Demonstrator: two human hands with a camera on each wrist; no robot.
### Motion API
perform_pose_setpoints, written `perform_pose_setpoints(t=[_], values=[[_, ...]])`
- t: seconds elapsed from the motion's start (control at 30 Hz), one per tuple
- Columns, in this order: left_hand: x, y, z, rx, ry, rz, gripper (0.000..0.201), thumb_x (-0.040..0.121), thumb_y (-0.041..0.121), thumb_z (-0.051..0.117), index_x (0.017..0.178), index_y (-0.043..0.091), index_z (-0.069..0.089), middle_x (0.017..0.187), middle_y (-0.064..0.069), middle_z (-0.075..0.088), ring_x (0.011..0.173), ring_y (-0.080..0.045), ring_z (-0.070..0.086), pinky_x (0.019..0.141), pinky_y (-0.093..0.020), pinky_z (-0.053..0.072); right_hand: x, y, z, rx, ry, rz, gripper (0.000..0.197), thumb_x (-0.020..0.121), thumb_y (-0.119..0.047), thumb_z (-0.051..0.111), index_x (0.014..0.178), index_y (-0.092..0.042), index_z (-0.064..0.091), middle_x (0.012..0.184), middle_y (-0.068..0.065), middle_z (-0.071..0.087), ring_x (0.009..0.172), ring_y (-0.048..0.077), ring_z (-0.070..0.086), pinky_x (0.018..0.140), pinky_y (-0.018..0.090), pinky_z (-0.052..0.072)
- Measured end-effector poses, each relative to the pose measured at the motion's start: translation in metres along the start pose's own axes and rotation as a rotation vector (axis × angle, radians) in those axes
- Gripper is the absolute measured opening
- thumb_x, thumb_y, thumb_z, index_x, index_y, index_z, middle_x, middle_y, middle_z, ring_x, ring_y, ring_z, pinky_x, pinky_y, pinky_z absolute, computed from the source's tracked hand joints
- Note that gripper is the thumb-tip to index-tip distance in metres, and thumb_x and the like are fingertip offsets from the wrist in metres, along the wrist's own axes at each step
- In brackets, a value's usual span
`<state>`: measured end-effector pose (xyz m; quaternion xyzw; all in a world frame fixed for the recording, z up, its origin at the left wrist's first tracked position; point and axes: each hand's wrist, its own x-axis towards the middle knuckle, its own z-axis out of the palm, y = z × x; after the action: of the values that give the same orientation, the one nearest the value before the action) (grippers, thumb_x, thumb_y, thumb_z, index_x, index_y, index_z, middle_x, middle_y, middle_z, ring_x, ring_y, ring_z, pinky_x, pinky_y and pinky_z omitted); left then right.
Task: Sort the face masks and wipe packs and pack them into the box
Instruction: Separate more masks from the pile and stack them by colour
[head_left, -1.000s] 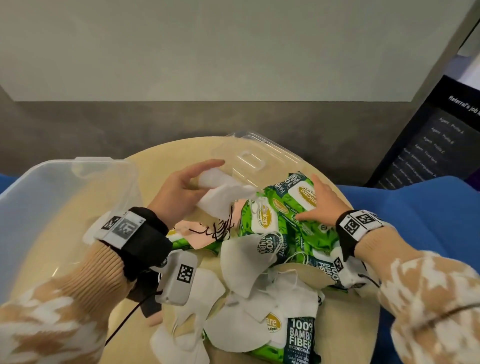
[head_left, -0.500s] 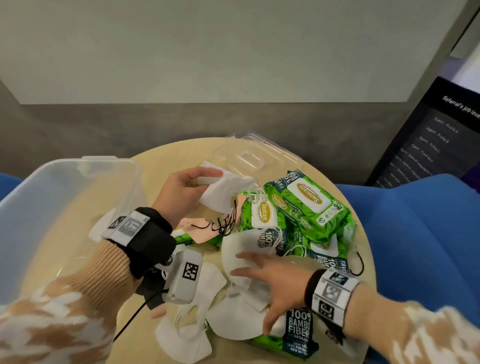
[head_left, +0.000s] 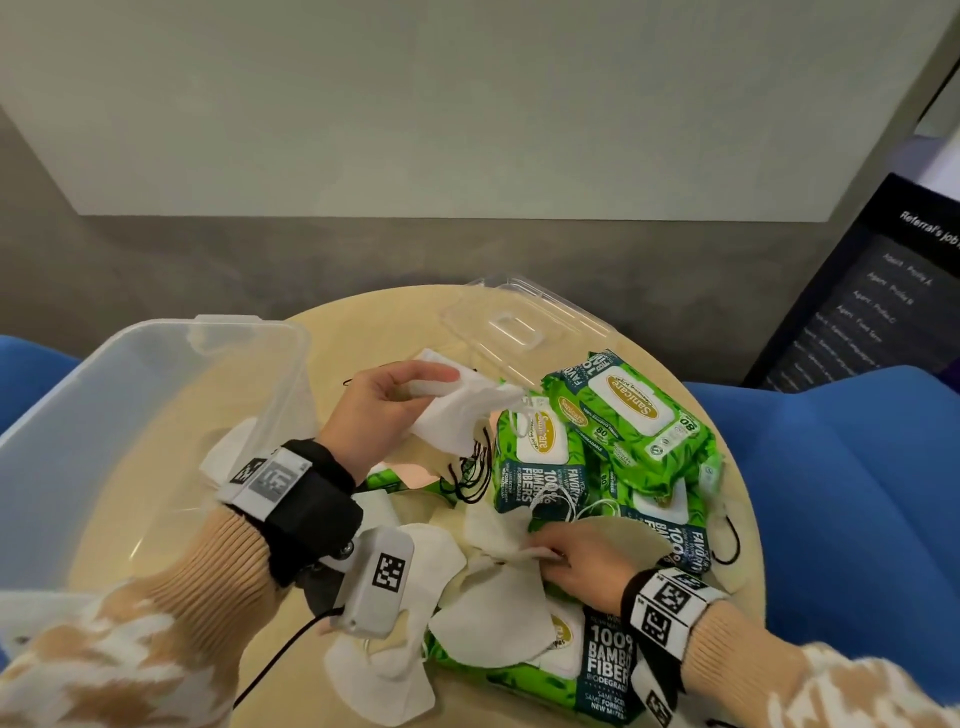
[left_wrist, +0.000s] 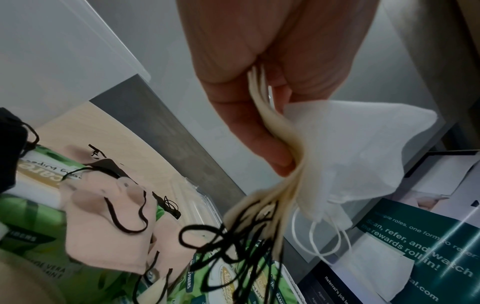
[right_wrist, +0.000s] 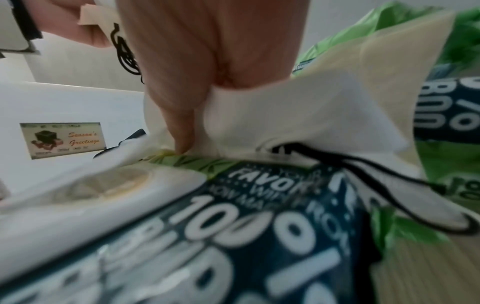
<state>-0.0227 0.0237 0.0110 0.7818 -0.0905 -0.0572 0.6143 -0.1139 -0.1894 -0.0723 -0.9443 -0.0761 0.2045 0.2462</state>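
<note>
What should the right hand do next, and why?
Probably lift the pinched cream mask clear and add it to the mask stack held by the left hand. The right hand already pinches it on the pile, and the box holds few.

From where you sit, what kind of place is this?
Probably an office lounge or lobby, not a home: a small round wooden table with blue seating beside it, and a dark sign about job referrals against a plain wall.
</note>
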Motion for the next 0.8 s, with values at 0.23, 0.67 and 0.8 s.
perform_pose_setpoints(t=[0.23,0.67,0.8], values=[[0.0,0.003,-0.002,-0.044,0.004,0.006,0.028,0.087,-0.006,0.058,0.092,0.019,0.071,0.08,0.008,0.07,0.061,-0.005,0.063,0.056,-0.017,0.052,0.004,0.0,0.004,0.418,0.25,0.03,0.027,0.098,-0.013,0.047,0.123,-0.008,0.055,0.115,0.005,0.061,0.103,0.017,0.056,0.09,0.027,0.047],[-0.002,0.023,0.004,-0.043,-0.063,0.136,0.033,0.086,-0.005,0.059,0.089,0.026,0.07,0.08,0.022,0.071,0.068,-0.005,0.066,0.062,-0.025,0.057,0.018,-0.016,-0.077,0.93,0.847,0.032,0.032,0.083,0.012,0.046,0.084,-0.017,0.059,0.085,0.003,0.062,0.082,0.021,0.058,0.072,0.028,0.047],[-0.002,0.028,0.006,-0.035,-0.098,0.212,0.035,0.082,-0.007,0.062,0.092,0.026,0.068,0.094,0.027,0.067,0.089,-0.001,0.062,0.08,-0.028,0.054,0.021,-0.031,-0.095,0.966,0.796,-0.105,0.043,0.075,0.023,0.04,0.062,-0.017,0.045,0.066,-0.003,0.056,0.067,0.015,0.053,0.06,0.025,0.045]])
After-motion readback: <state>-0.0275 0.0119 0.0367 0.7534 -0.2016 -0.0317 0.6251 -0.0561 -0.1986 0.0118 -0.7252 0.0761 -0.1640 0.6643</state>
